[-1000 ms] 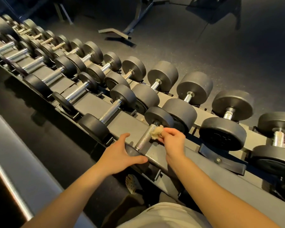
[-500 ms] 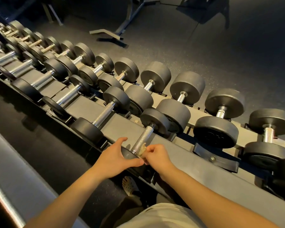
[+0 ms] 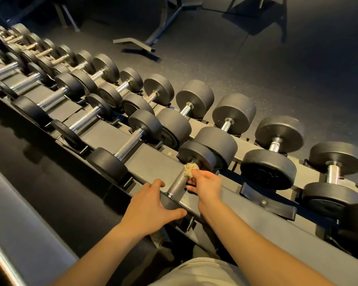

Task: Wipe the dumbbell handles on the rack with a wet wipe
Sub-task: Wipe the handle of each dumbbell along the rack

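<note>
Head view: a dumbbell (image 3: 196, 154) lies across the rack (image 3: 153, 162), with its near end at the rack's front edge. The left hand (image 3: 151, 209) grasps that near end, fingers and thumb curled round it. The right hand (image 3: 207, 184) pinches a crumpled wipe (image 3: 191, 169) against the far end of the knurled handle (image 3: 177, 183), just beside the far weight.
</note>
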